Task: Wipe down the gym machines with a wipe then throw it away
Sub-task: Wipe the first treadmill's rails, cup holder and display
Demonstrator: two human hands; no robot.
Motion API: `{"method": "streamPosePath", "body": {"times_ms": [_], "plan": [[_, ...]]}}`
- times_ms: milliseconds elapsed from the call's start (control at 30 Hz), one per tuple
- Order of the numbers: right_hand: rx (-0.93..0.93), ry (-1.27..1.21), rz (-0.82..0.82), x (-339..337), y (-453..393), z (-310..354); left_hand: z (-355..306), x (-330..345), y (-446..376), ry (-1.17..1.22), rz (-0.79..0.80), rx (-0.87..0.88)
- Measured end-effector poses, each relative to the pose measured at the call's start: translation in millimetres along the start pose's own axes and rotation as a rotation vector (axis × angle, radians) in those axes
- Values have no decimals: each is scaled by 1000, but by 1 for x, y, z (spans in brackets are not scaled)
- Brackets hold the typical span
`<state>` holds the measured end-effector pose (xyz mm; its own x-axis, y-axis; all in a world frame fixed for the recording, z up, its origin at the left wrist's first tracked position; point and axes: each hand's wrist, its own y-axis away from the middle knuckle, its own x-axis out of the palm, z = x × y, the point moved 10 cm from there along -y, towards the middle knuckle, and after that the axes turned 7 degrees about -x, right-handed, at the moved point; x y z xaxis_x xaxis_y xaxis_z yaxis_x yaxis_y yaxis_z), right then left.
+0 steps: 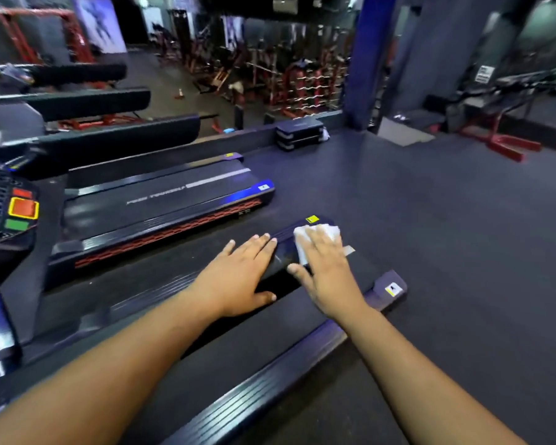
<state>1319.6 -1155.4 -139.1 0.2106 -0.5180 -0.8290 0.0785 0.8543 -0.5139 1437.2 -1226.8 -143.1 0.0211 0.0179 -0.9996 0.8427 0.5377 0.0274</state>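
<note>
Where flat right hand (325, 268) presses — wipe (302, 248) under its fingers (318, 239).

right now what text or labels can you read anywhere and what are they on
Nothing can be read.
White lettering on the far treadmill's belt: blurred.
Yellow sticker by the wipe: too small.
Sticker on the near treadmill's end cap: too small.
White sign on the wall: blurred.
Console buttons: blurred.
</note>
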Motion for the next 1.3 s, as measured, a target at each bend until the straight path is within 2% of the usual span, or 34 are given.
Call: {"method": "streamPosePath", "body": {"times_ms": [67,133,167,267,333,467,567,633,733,800,900,1000,1067,1167,1233,1300], "plan": [[-161,25,37,8,10,31,-1,1,1,-8,-20,-1],[-226,49,38,8,19,22,0,2,2,-41,-37,-1],[-184,57,27,6,19,3,-1,3,2,-46,-35,-3],[104,66,-32,-2,8,-56,-1,1,0,-36,-36,-18],[147,57,-54,0,-2,-54,-1,1,-3,-27,-35,-29],[-60,-28,-112,20,7,14,0,4,-2,3,-44,-26],[-113,-28,-141,37,33,23,0,4,0,-15,-40,-3],[-27,-41,-168,44,37,4,0,3,2,-32,-42,11],[290,-214,-284,40,30,-35,-2,2,3,-41,-40,37],[417,-348,-371,36,25,-37,-3,2,5,-67,-40,68],[406,-461,-436,46,33,8,5,3,22,-89,-45,113],[406,-549,-360,87,56,51,21,4,44,-81,-49,126],[460,-570,-365,98,60,50,30,5,55,-81,-40,128],[587,-625,-536,76,50,18,37,4,61,-53,-36,120],[651,-616,-577,62,38,5,37,3,61,-34,-42,114],[566,-524,-526,53,28,19,37,3,57,-13,-45,100]]}}
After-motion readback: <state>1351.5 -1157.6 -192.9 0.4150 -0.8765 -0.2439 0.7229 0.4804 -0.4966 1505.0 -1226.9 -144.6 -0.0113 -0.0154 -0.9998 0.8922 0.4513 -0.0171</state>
